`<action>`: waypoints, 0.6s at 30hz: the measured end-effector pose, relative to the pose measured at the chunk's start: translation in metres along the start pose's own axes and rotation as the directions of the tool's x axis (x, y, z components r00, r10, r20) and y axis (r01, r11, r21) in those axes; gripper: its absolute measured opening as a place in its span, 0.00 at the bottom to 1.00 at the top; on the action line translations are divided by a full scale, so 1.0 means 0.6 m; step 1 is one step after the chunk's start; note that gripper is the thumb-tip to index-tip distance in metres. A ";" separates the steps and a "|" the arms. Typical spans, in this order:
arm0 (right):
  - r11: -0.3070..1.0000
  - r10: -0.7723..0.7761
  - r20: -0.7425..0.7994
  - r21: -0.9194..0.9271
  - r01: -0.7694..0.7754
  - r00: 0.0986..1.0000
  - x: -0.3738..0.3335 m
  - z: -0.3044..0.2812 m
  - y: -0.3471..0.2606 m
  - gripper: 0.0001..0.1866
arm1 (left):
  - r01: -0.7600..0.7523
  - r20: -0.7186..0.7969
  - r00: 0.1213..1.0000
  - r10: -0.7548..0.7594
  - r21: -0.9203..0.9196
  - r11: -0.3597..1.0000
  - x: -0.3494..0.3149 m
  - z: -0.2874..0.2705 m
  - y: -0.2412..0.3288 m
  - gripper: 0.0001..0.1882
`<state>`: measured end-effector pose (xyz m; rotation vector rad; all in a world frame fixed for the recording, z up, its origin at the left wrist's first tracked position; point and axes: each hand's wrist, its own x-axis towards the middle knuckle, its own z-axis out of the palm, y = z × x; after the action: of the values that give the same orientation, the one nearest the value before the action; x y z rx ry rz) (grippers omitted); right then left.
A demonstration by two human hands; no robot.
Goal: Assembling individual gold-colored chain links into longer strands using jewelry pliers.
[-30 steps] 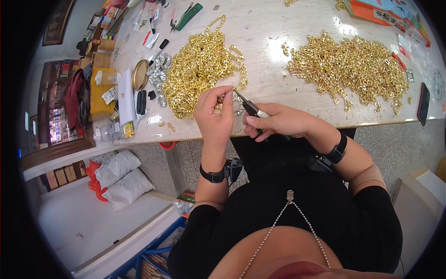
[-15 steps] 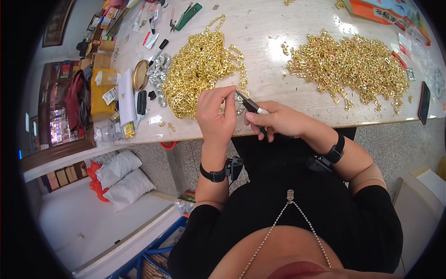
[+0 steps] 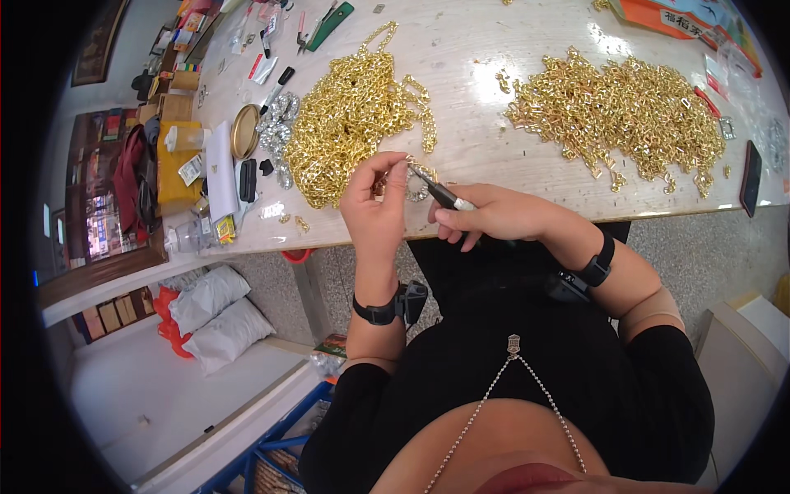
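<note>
My right hand (image 3: pixel 494 211) is closed around dark-jawed pliers (image 3: pixel 442 193), their tips pointing up and left. At the table's front edge my left hand (image 3: pixel 377 196) pinches thumb and forefinger together, right beside the plier tips. A bit of gold chain (image 3: pixel 427 170) shows at those fingertips, partly hidden by the hand and the pliers. Just beyond my left hand lies a big heap of gold chain (image 3: pixel 350 123). Farther right, a wide pile of loose gold chain pieces (image 3: pixel 621 115) covers the table.
Silver chain (image 3: pixel 278 123) and a round gold lid (image 3: pixel 245 132) lie left of the gold heap. Green-handled cutters (image 3: pixel 331 26) and a marker (image 3: pixel 277 90) lie farther back. A phone (image 3: pixel 750 179) rests at the right edge, below plastic packaging (image 3: pixel 691 29).
The plier tips have shifted slightly down and left, beside my left fingertips. My left hand has turned a little, and more gold chain shows near the fingertips.
</note>
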<state>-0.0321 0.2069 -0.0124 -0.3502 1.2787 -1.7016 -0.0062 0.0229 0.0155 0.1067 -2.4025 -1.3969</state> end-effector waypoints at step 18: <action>0.942 -0.026 -0.035 0.333 0.036 0.999 0.010 -0.030 -0.020 0.12 | 0.445 0.296 0.895 -0.334 -0.647 0.619 -0.005 -0.012 -0.027 0.09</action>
<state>-0.0537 0.2129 -0.0111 -0.1438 0.9848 -1.9175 -0.0026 0.0094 0.0038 0.3576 -1.8154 -2.5261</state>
